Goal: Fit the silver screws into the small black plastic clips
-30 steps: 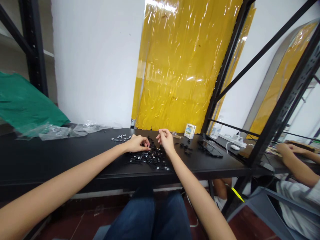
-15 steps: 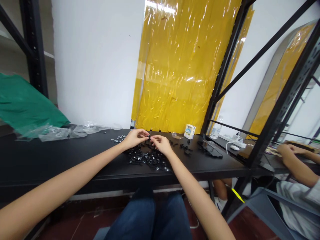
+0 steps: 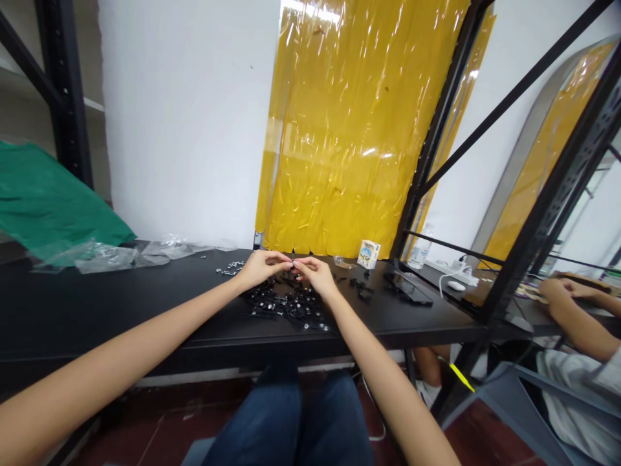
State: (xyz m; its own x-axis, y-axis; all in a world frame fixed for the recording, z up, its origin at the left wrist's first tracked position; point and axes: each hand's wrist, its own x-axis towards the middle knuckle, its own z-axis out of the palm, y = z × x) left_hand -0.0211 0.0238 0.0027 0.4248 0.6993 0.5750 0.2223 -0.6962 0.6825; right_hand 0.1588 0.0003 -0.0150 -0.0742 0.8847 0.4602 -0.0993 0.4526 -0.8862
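We see both forearms reaching out over the black table [image 3: 121,304], hands meeting above its far side. Left hand [image 3: 262,267] and right hand [image 3: 315,275] are close together, fingertips [image 3: 286,259] pinched in on one small black part [image 3: 292,262]; both seem to have hold of it, though the part is too small to make out its shape. Fingers on both hands are mostly closed, not spread.

The small black part sits just above the pile of black plastic parts [image 3: 286,307], which lies on the table directly below the hands. Loose metal-and-black bits [image 3: 231,265] lie on the table, left of the pile. On the same table, right of the pile, are a small white carton [image 3: 369,254] and a dark tablet [image 3: 407,288]. Crumpled clear plastic [image 3: 116,257] lies at the table's left end. Further right, a co-worker's hands [image 3: 563,291] rest on another table [image 3: 533,314], well apart from ours.
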